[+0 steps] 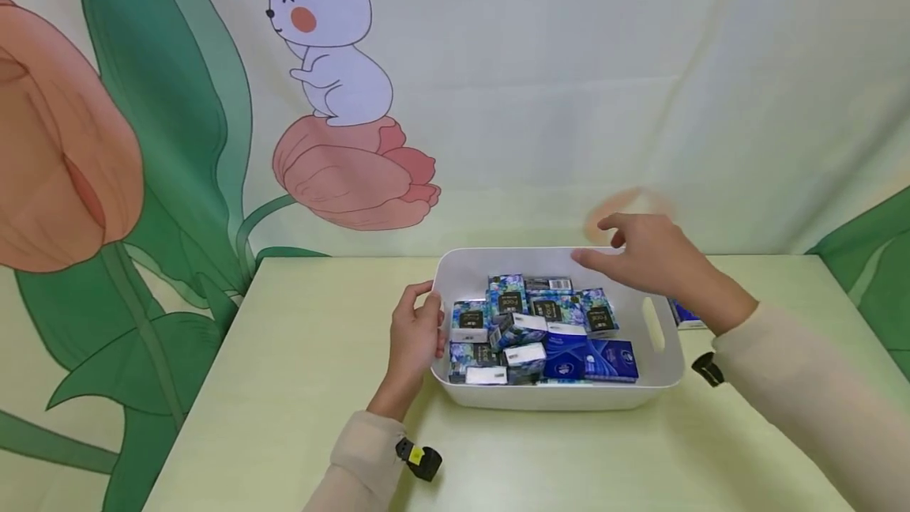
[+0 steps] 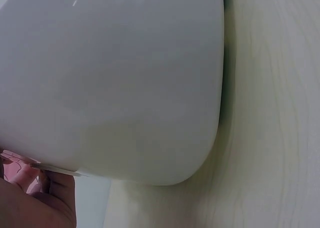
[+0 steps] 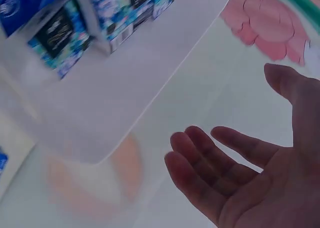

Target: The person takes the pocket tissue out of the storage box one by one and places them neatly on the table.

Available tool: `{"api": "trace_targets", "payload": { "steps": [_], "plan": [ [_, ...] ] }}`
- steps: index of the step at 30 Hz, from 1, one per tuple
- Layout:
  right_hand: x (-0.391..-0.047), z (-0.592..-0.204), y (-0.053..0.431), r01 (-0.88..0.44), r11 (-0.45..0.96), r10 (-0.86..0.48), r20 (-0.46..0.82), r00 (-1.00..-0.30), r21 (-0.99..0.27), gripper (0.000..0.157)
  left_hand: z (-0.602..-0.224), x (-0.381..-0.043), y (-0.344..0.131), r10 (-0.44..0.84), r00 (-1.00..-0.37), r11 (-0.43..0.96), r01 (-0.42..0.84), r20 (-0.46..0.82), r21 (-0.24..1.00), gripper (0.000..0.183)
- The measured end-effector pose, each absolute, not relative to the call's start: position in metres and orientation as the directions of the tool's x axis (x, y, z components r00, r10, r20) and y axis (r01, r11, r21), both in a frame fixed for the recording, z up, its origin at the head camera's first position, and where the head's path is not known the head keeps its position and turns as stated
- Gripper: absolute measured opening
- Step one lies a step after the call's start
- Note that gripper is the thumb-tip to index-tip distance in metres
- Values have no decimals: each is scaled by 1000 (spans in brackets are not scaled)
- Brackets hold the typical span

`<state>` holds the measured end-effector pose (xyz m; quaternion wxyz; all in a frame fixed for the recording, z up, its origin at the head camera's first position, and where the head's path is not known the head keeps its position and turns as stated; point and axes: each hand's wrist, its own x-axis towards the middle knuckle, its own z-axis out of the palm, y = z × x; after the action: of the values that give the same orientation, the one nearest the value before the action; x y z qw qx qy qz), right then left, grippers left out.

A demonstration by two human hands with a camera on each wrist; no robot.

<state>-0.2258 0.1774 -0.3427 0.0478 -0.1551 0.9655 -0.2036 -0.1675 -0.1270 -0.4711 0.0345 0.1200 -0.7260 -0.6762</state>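
A white plastic bin (image 1: 554, 399) stands on the table, holding several small packs with blue floral print (image 1: 558, 308) and plain deep-blue packs (image 1: 611, 360). At the bin's left end my left hand (image 1: 415, 330) grips the side at its handle slot, fingers curled through; the left wrist view shows the fingers (image 2: 62, 188) at the slot beside the bin's outer wall (image 2: 125, 87). Over the bin's back right corner hovers my right hand (image 1: 650, 251), holding nothing. In the right wrist view that hand (image 3: 250, 183) is spread with thumb and fingers apart, clear of the bin's rim.
Another blue pack (image 1: 686, 316) lies on the table right of the bin, partly hidden by my right forearm. The pale wood-grain table (image 1: 298, 385) meets a printed curtain (image 1: 540, 101) with a rabbit and tulips behind it. An open handle slot (image 1: 652, 324) shows in the bin's right end.
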Motion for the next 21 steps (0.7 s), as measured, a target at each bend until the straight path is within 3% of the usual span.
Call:
{"api": "trace_targets", "payload": {
  "steps": [8, 14, 21],
  "plan": [
    [-232, -344, 113, -387, 847, -477, -200, -856, -364, 80, -471, -169, -127, -232, -967, 72, -124, -104, 990, 30],
    [-233, -372, 74, -388, 865, -476, -278, -834, -318, 58, -471, -170, -127, -239, -967, 68, -104, -85, 992, 29],
    [-229, -399, 56, -418, 884, -467, -359, -809, -207, 49, -472, -170, -128, -247, -965, 76, -106, -84, 992, 29]
  ]
}}
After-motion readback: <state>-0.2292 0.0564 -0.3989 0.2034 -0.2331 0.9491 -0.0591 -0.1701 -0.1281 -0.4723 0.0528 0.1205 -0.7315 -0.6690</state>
